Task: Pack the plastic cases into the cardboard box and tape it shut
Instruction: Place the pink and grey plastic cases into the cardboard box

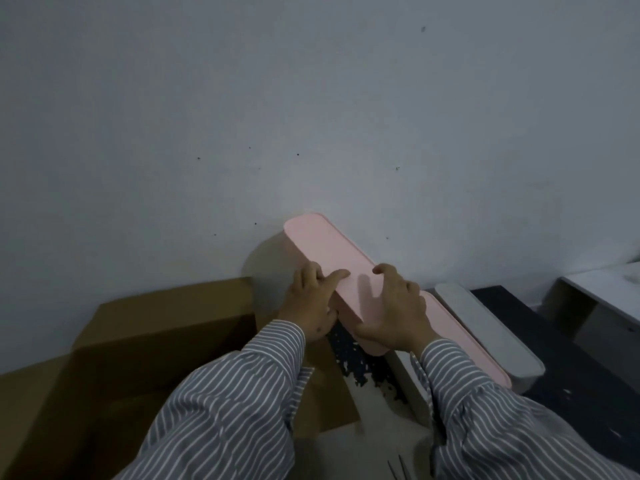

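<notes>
Both hands grip one pink case (332, 268): right hand (394, 313) clamped over its near end, left hand (311, 306) on its left edge. Open cardboard box (166, 320) lies left of the left hand. A grey case (485, 327) lies right of the right hand. Bare wall (311, 98) beyond.

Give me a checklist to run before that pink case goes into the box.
1. Both hands on the pink case: ok; left hand at its side, right hand on top.
2. Grip firm: cannot tell.
3. Cardboard box open: ok, flaps up.
4. Room inside the box: cannot tell, interior is dark.
5. Grey case out of the way: ok, it lies to the right.
6. Tape at hand: cannot tell, none in view.
</notes>
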A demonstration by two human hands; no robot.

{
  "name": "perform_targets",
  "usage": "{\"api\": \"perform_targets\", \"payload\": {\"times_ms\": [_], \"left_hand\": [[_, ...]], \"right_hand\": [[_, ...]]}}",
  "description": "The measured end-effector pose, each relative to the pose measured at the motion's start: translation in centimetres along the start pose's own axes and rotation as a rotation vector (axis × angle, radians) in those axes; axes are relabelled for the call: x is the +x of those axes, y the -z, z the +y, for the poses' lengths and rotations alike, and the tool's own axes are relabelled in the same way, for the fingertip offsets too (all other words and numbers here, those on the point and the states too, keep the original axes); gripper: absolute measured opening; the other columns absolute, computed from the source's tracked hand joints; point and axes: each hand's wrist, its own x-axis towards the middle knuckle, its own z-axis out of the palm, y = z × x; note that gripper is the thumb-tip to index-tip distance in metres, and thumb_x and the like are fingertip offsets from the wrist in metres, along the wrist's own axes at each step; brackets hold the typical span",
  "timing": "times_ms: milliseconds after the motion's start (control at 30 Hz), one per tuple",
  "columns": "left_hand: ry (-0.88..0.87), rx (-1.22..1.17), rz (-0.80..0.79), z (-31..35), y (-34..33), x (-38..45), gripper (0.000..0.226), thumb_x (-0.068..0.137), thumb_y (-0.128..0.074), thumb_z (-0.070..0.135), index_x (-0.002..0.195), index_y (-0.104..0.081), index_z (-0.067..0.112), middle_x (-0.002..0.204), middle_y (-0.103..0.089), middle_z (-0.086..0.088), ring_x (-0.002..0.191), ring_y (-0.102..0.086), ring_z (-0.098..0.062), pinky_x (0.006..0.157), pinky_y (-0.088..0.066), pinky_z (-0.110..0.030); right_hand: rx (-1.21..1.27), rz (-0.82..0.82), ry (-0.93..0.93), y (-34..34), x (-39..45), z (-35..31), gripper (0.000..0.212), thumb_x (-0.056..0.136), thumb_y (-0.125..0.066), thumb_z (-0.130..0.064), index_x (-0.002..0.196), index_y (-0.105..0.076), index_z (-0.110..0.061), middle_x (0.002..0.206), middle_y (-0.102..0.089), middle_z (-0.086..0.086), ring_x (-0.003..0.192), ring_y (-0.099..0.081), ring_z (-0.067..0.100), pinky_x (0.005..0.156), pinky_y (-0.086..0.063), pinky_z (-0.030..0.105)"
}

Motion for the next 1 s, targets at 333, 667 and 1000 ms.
{"api": "perform_targets", "payload": {"times_ms": [333,667,1000], "left_hand": [[0.124,0.334,0.083,-7.4,7.0,-4.7,0.076,0.076,-0.065,0.044,0.139,-0.023,0.035,0.146,-0.012,-0.006,0.134,-0.008,-0.03,0.113,-0.013,-0.053],[0.248,0.345,-0.154,-15.9,10.4,-10.2,0.104,0.069,-0.07,0.047,0.144,0.001,0.037,0.157,0.008,0.006,0.145,0.012,-0.023,0.115,-0.001,-0.058],[0.291,0.221,-0.29,-20.9,7.3,-14.2,0.107,0.067,-0.068,0.053,0.146,0.002,0.034,0.156,-0.003,0.005,0.145,-0.003,-0.02,0.114,-0.002,-0.057]], "right_hand": [[0.003,-0.148,0.254,-0.3,-1.2,-7.5,0.098,0.054,-0.08,-0.034,0.131,-0.02,-0.03,0.13,-0.038,0.001,0.115,-0.035,0.025,0.092,-0.046,0.044],[-0.007,-0.338,0.445,-5.0,-1.9,-14.5,0.098,0.056,-0.08,-0.036,0.131,-0.017,-0.035,0.13,-0.034,0.003,0.117,-0.036,0.025,0.096,-0.046,0.046],[-0.172,-0.454,0.585,-10.3,-1.8,-16.7,0.092,0.058,-0.079,-0.04,0.131,-0.023,-0.027,0.133,-0.037,0.0,0.121,-0.034,0.021,0.098,-0.039,0.038]]}}
